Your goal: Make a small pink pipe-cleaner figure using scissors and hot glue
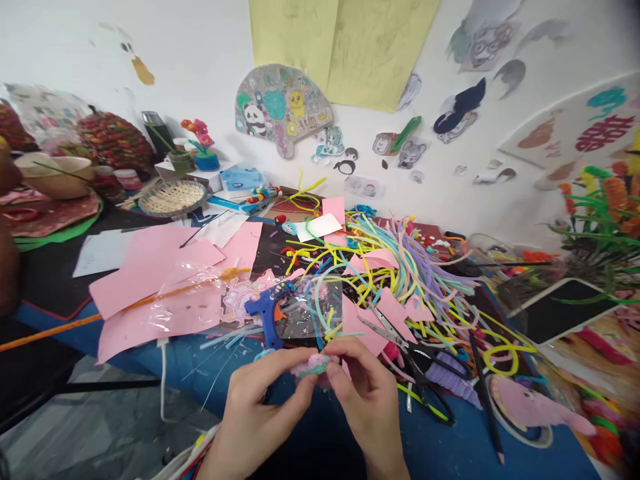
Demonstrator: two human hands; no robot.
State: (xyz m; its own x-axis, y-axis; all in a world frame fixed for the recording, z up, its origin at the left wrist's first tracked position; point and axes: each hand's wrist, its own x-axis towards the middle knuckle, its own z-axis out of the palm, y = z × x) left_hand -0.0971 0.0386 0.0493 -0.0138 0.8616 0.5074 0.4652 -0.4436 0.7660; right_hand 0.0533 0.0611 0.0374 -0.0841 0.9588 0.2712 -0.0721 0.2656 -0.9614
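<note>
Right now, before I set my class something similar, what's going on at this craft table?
A person's left hand and right hand together pinch a small fuzzy pink-and-green piece. Just beyond it lies a blue glue gun. To the right are black-handled scissors and a tangled heap of pipe cleaners; pink paper is spread to the left.

Left hand (265,400) at 8 o'clock and right hand (369,395) at 4 pinch a small fuzzy pink-and-teal piece (317,365) between them. Clock read from that piece. Blue glue gun (270,321) near, 10 to 11. Pink sheets (155,267) at 10, farther off. Heap of pipe cleaners (407,260), mixed colours, 1 to 2. Scissors (410,347), black-handled, blades slightly apart, at 3; pencil (486,398) beyond, just past 3. Patterned fan (280,100) on white wall (200,80), 12.
</note>
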